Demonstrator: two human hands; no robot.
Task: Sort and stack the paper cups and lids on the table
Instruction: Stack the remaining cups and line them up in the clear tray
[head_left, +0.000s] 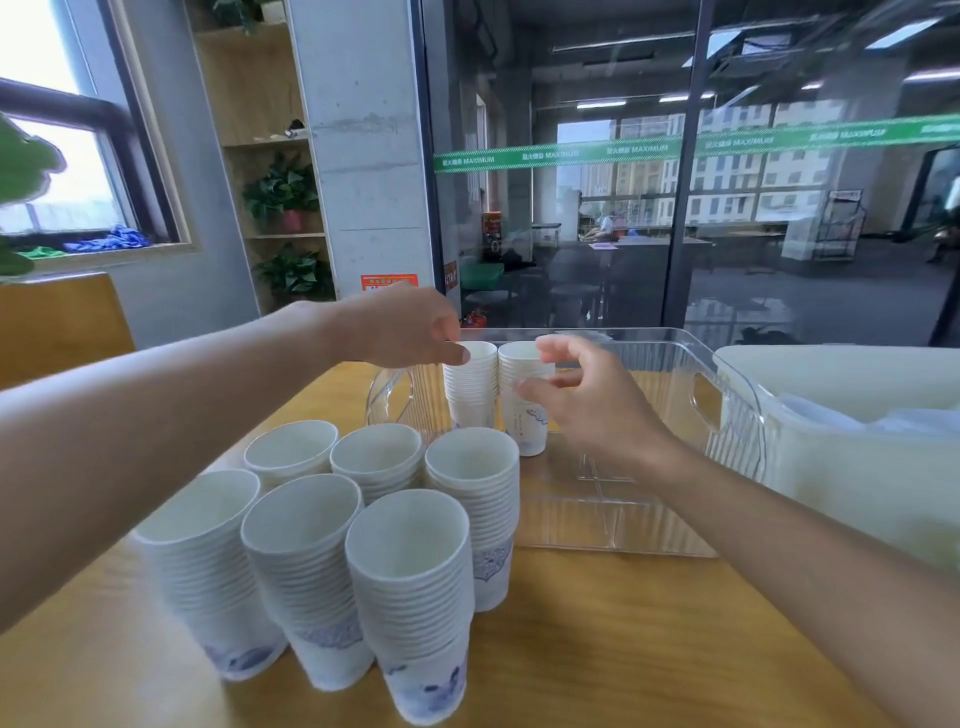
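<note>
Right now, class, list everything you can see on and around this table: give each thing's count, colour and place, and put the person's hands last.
Cup stacks on the table: six, white with blue-grey print, grouped at the near left.
Cup stacks in the bin: two, white, upright side by side at its far left end.
Clear bin: one, transparent, centre of the table.
White tub: one, milky white, right of the clear bin; contents unclear.
Table: one, yellowish wood.
Potted plants: three, green, on the wooden shelves at the back.
Left hand: fingertips at the rim of the left bin stack.
Right hand: fingers loosely curved beside the right bin stack.
</note>
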